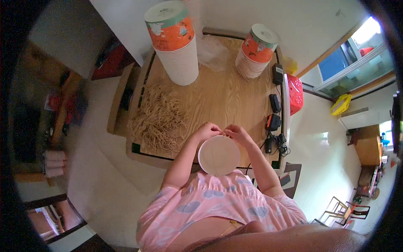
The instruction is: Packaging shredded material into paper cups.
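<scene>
Wood-grain table (218,92), white tub (219,156), its far rim at left fingers (215,128) and right fingers (230,130), both pinched, on what unclear

Tall cup stack (173,45): dark lettering, upside down, on the orange band (174,38) near its top; a faint mark on the upturned pale base (164,11), too small to read.
Shorter cup stack (257,51): 1 small faint mark on its upturned base (265,33), illegible.

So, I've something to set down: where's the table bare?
The tabletop is bare in the middle: brown strands left, black adapter right, tall cup stack, short cup stack behind, left hand and right hand in front. Crowded: left side, right edge, and back with clear plastic.
</scene>
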`<state>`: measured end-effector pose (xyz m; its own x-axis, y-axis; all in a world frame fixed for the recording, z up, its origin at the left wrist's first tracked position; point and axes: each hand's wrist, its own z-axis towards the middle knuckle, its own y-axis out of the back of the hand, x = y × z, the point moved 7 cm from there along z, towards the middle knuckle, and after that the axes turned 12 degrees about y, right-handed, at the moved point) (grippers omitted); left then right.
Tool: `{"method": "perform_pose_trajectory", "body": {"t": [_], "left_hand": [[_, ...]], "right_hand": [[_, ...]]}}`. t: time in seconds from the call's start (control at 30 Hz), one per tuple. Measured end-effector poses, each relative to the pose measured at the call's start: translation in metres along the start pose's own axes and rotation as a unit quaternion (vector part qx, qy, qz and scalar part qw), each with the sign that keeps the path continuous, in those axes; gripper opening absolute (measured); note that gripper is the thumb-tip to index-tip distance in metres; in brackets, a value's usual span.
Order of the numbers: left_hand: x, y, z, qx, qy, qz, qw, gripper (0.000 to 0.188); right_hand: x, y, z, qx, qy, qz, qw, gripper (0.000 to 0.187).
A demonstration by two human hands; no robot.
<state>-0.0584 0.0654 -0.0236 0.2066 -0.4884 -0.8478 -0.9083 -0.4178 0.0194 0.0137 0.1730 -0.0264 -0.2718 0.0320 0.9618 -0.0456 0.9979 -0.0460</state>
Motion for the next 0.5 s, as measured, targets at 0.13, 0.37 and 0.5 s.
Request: {"method": "perform_pose_trajectory", "body": {"t": [0.13, 0.37, 0.5], "left_hand": [[0.004, 0.005, -0.008, -0.003, 0.030, 0.015, 0.999, 0.014], [-0.049, 0.007, -0.047, 0.003, -0.008, -0.050, 0.999, 0.014], [-0.052, 0.004, -0.056, -0.022, -0.016, -0.033, 0.999, 0.013]], "right_hand": [[0.057, -0.007, -0.028, -0.069, 0.105, -0.164, 0.979, 0.013], [0.110, -0.010, -0.051, -0.099, 0.219, -0.282, 0.929, 0.013], [0.113, -0.017, -0.058, -0.108, 0.255, -0.295, 0.914, 0.013]]}}
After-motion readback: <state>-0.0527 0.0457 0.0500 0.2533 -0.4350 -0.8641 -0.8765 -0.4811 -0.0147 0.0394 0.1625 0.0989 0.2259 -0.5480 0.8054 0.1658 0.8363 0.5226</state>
